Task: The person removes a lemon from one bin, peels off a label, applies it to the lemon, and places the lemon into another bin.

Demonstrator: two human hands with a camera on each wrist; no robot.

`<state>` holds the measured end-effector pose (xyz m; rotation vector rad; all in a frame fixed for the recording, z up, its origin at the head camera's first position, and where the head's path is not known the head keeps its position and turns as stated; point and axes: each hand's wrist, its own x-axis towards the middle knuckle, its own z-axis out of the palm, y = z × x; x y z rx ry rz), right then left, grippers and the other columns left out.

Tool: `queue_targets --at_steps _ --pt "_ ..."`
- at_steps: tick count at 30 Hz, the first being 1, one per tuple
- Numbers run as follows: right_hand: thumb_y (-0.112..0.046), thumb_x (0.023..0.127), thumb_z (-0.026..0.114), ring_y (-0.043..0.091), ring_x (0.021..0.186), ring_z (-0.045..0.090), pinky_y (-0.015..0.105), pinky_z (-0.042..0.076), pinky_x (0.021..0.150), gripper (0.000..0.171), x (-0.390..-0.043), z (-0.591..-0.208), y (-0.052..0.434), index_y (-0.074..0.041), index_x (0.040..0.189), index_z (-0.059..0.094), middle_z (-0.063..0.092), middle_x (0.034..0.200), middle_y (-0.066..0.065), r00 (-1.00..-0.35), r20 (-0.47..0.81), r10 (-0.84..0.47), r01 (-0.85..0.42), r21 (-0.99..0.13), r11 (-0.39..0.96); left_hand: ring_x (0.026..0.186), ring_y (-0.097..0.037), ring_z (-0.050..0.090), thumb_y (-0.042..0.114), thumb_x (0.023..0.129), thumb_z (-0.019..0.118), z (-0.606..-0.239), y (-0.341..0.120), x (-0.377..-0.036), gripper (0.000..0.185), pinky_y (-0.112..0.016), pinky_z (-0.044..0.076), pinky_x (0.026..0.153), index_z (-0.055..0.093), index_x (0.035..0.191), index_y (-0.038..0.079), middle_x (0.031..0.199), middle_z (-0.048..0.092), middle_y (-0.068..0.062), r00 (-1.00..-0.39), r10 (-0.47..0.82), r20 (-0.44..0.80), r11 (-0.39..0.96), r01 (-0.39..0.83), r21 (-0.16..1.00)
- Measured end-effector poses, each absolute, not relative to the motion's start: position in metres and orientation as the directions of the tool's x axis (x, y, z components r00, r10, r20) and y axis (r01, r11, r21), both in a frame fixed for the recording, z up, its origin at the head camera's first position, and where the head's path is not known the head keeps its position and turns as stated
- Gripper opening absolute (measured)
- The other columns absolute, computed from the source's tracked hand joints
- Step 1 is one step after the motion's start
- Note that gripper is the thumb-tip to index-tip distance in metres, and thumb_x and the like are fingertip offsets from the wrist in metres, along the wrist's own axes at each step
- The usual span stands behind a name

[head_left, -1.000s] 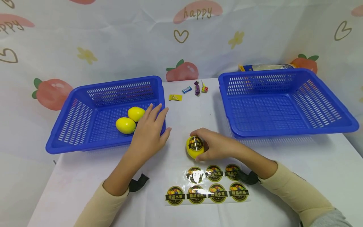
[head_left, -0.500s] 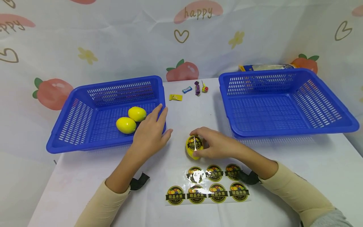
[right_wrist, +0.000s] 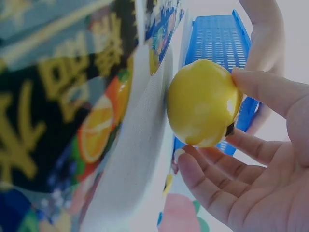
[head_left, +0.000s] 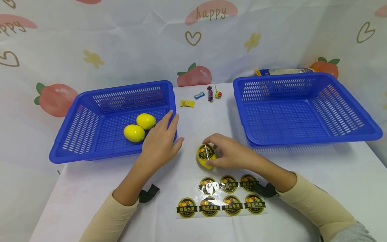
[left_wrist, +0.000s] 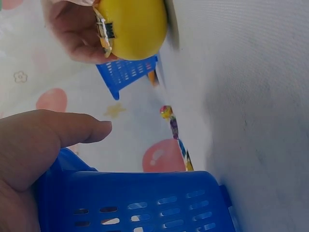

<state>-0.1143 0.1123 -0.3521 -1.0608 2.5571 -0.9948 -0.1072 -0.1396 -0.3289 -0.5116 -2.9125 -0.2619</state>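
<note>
My right hand (head_left: 231, 153) holds a yellow lemon (head_left: 206, 156) with a round black-and-gold fruit sticker on its upper side, low over the middle of the table. The right wrist view shows thumb and fingertips around the lemon (right_wrist: 203, 104), with a dark edge of the sticker near the fingers. My left hand (head_left: 160, 143) reaches over the near right rim of the left blue basket (head_left: 113, 156), fingers extended and thumb apart. Two more lemons (head_left: 134, 133) lie in that basket beside its fingers; the hand partly hides the basket's right end.
A clear sheet of several round stickers (head_left: 232, 205) lies in front of the right hand. Another blue basket (head_left: 305, 138) stands at the right, with a blue-and-yellow package (head_left: 284, 71) behind it. Several wrapped candies (head_left: 199, 95) lie between the baskets at the back.
The lemon in my right hand has turned a little and shifted slightly left. My left hand's fingers have moved slightly, while its position over the basket is nearly the same.
</note>
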Motion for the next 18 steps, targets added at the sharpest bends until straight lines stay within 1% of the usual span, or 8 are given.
queue_targets --at_steps 9,18 --pt "-0.025 0.081 0.085 0.020 0.105 0.062 0.032 0.055 0.080 0.056 -0.112 -0.344 0.113 -0.009 0.129 0.060 0.063 0.124 0.004 -0.724 0.103 -0.682 -0.571 -0.644 0.509 0.137 -0.040 0.042 0.032 0.093 0.071 -0.327 -0.139 -0.107 0.075 -0.053 0.041 0.107 0.038 0.152 0.000 0.157 0.032 -0.022 -0.927 0.320 0.193 0.927 0.349 0.136" --pt "-0.025 0.082 0.085 0.019 0.105 0.061 0.039 0.057 0.081 0.056 -0.111 -0.323 0.119 -0.008 0.130 0.060 0.063 0.123 0.003 -0.729 0.122 -0.673 -0.563 -0.666 0.489 0.138 -0.039 0.041 0.032 0.093 0.071 -0.327 -0.139 -0.106 0.076 -0.053 0.040 0.107 0.037 0.153 0.000 0.157 0.032 -0.022 -0.928 0.319 0.194 0.925 0.350 0.150"
